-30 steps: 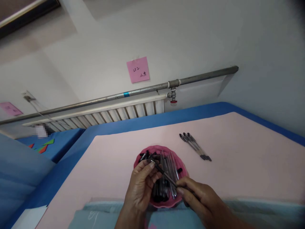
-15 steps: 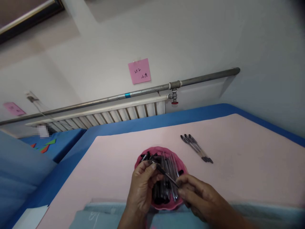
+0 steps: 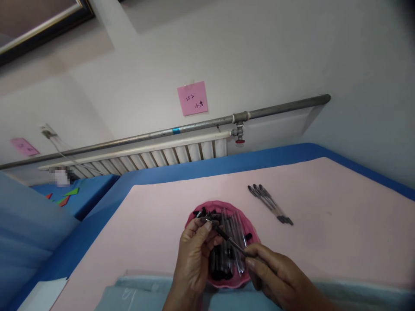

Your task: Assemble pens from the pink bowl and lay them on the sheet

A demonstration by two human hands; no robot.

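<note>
A pale, softly shadowed wall carries a dark picture frame at upper left and a pink note reading "252". Below the note, a metal pipe with blue tape runs above a white sectional radiator, which ends at a red-handled valve. Left, a wall socket feeds a cable. The table wears blue under a pink sheet.
</note>
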